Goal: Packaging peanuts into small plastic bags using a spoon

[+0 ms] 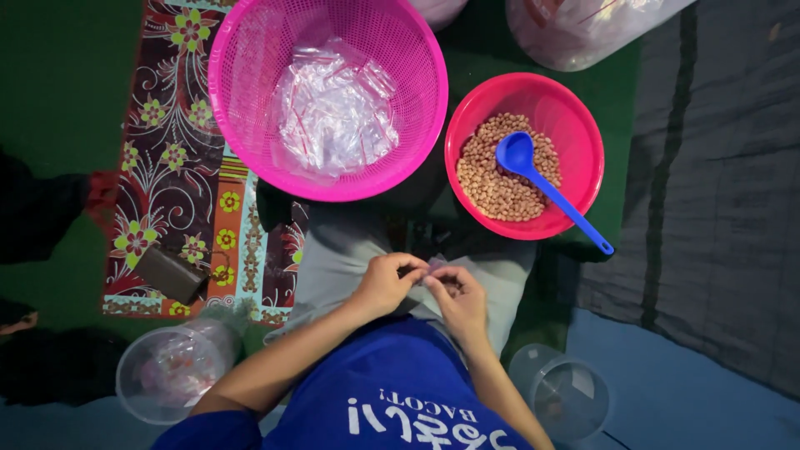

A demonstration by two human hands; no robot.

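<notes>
So right now both hands are bunched together over the lap: the left hand (385, 283) and the right hand (457, 293) have their fingertips pinched on a small clear plastic bag (435, 268) between them, thumbs and fingers closed on its top edge. It looks like there's something inside the bag, but it's mostly hidden behind the fingers, so I can't say how full it is or whether it's sealed. Progress-wise I'd guess this is somewhere in the middle of things: the red bowl (575, 117) just ahead on the right has a decent layer of peanuts (492, 179) in it with a blue plastic scoop (533, 171) resting in them, handle poking out over the rim, and the big pink perforated basket (250, 50) next to it holds a loose pile of empty zip bags (333, 112). So plenty of nuts and bags are left to go. I can't spot a pile of finished bags anywhere. There are two clear plastic tubs, one by the left elbow (171, 367) and one by the right (560, 392), contents hard to make out. The person is sitting on the floor, on a green mat (50, 100) with a floral patterned cloth (167, 167) on it and a dark grey sheet (717, 208) off to the right. Lighting is dim.
</notes>
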